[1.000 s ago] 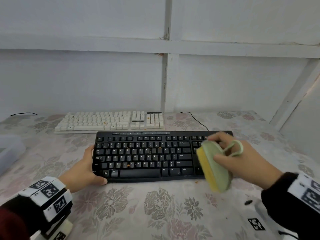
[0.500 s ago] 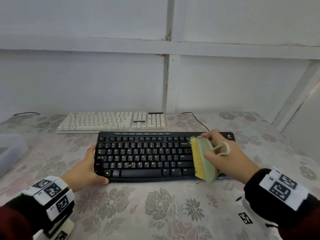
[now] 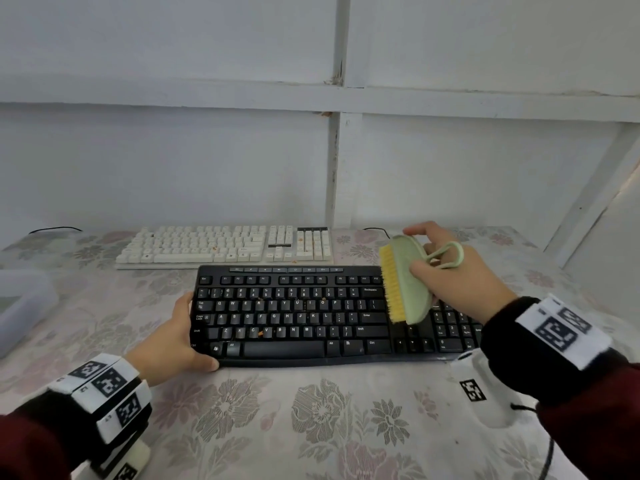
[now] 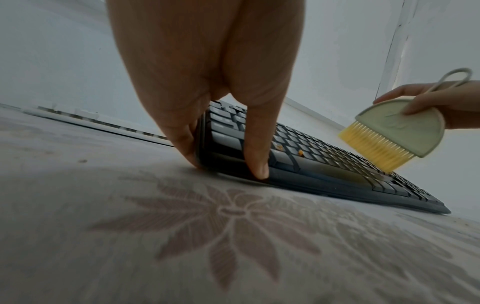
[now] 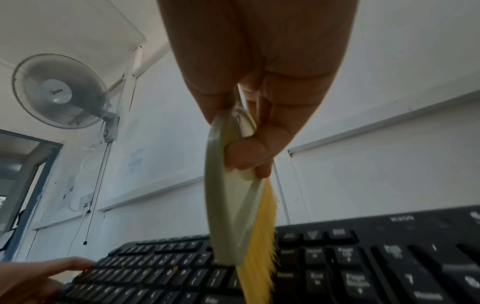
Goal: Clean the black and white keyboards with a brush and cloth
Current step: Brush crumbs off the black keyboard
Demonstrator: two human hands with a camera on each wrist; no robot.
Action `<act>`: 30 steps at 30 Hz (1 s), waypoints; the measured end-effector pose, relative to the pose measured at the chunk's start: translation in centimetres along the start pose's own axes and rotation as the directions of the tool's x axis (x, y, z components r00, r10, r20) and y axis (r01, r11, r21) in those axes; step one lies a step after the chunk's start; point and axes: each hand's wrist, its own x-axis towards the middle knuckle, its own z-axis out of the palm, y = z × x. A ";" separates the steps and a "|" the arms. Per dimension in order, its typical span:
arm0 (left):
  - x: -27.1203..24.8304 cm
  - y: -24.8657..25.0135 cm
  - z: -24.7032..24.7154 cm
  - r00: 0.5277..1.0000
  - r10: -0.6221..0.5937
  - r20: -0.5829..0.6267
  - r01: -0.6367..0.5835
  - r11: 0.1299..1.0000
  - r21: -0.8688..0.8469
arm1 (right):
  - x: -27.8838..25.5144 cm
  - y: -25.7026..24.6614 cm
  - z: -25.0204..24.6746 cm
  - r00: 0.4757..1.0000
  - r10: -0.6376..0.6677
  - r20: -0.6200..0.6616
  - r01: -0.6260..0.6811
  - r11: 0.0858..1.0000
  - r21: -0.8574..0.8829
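The black keyboard lies in front of me on the flowered tablecloth, with orange crumbs on some keys. My left hand grips its left end, thumb on the front edge. My right hand holds a pale green brush with yellow bristles over the keyboard's right part; the bristle tips touch the keys near Enter. The white keyboard lies behind the black one, also with crumbs. No cloth is in view.
A translucent plastic box stands at the table's left edge. A white wall with beams rises right behind the keyboards. Black cables run off the back of the table. A wall fan hangs high up.
My right hand has carried the brush left and away from me, from the keyboard's right front corner up over the keys. The left hand has kept its hold.
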 end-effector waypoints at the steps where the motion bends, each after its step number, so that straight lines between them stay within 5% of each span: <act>1: 0.0 0.1 0.0 1.000 0.001 -0.001 -0.001 1.000 0.002 | 0.1 0.1 0.3 1.000 0.009 0.011 -0.008 1.000 -0.021; 12: 0.0 0.1 -0.1 1.000 0.002 0.016 -0.002 1.000 0.000 | -5.9 1.7 1.4 0.966 0.116 0.231 -0.109 0.993 -0.042; 20: 0.0 -0.2 -0.1 1.000 0.025 0.010 -0.025 0.999 -0.026 | -1.7 -0.2 0.5 0.998 0.055 -0.021 -0.055 0.998 0.009; 30: 0.0 -0.1 -0.2 0.999 0.021 0.027 -0.021 1.000 -0.020 | -5.7 1.5 1.3 0.969 0.142 0.201 -0.127 0.988 -0.084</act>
